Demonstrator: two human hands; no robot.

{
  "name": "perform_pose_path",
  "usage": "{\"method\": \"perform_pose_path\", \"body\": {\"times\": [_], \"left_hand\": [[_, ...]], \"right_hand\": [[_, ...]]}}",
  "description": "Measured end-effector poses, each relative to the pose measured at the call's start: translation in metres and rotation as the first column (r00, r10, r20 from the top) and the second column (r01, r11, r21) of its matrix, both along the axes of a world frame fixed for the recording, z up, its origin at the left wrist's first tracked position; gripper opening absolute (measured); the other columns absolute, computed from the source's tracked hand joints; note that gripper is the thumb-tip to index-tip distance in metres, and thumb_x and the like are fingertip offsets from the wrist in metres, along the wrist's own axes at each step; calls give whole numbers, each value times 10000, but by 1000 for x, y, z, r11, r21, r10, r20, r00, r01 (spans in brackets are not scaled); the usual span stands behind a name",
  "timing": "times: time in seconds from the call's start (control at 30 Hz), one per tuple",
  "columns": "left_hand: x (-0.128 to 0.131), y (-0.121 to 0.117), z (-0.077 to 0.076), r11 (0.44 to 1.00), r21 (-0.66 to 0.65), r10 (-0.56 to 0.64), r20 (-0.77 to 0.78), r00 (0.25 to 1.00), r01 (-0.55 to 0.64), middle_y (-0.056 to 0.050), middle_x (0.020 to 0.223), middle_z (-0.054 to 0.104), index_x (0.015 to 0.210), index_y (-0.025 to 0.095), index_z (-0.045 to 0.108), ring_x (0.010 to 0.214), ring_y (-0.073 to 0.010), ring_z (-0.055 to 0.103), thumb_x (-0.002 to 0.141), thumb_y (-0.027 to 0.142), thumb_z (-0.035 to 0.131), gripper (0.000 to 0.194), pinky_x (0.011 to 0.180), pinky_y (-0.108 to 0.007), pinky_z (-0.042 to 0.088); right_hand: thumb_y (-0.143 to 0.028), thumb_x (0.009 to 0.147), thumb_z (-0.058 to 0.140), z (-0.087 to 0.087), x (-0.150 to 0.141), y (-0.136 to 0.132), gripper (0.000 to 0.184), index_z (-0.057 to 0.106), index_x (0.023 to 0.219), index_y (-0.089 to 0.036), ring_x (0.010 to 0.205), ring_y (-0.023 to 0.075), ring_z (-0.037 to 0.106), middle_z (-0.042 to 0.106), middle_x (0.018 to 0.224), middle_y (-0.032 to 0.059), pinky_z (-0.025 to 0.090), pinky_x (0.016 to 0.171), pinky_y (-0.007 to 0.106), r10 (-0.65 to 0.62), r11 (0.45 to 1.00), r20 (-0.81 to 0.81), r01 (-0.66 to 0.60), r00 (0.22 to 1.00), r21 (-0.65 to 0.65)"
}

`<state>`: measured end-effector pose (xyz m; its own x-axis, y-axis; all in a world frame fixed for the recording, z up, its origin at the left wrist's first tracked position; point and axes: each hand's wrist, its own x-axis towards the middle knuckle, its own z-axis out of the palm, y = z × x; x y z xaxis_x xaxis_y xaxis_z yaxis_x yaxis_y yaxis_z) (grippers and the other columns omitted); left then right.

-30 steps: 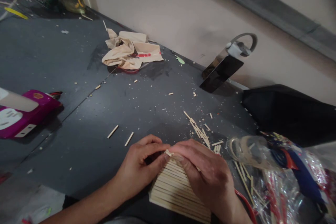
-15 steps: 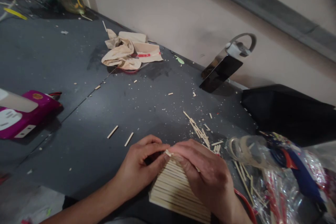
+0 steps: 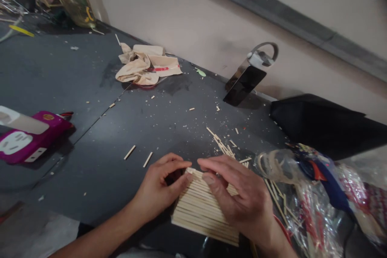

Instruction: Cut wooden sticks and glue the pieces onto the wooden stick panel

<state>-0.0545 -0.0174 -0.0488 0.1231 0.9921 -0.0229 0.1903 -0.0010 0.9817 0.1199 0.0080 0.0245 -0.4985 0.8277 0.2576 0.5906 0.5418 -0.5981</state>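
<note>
A panel of thin wooden sticks (image 3: 205, 211) laid side by side is in front of me, close to the table's near edge. My left hand (image 3: 161, 181) grips its upper left corner, the thumb on top and the index finger along the far edge. Over the panel's right side is my right hand (image 3: 238, 193), its thumb and fingers apart, the thumb tip at the far edge. Whether that thumb presses on the sticks I cannot tell. Beyond the right hand lies a small pile of loose sticks (image 3: 222, 145).
A blue glue gun (image 3: 329, 185), clear tape rolls (image 3: 276, 167) and plastic wrappers (image 3: 320, 217) crowd the right. A bottle (image 3: 246, 78) and black case (image 3: 317, 125) stand by the wall. Crumpled brown paper (image 3: 139, 64) lies farther back; a purple power strip (image 3: 45, 129) is left.
My right hand's fingers have come apart and lifted off the panel's far edge, where both hands were pressed together. The left hand keeps its hold. The view has shifted slightly.
</note>
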Motion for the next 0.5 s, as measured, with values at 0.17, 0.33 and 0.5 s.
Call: {"method": "perform_pose_path", "body": {"times": [0.17,0.33,0.5], "left_hand": [[-1,-2,3,999,-43,-7,99,995,12,-58,954,603,1064,179,683,746,-137,605,813,284,638,276,644,-261,514],[-3,-5,2,999,-45,-11,137,991,17,-42,982,557,1046,195,688,756,-117,578,819,270,639,244,667,-251,505],[0,-5,-1,1000,-9,-13,104,994,14,-52,1018,577,1013,199,691,768,-118,568,831,281,634,208,698,-264,503]], "right_hand": [[-161,886,543,16,22,-17,173,683,978,-208,826,167,689,734,897,25,559,742,301,-156,982,34,151,987,117],[-176,879,570,9,53,-42,150,683,967,-219,840,171,695,738,913,26,562,752,291,-246,963,76,234,966,132],[-211,885,559,-13,74,-60,155,699,952,-214,806,170,708,741,895,33,580,707,262,-302,952,53,298,952,78]]}}
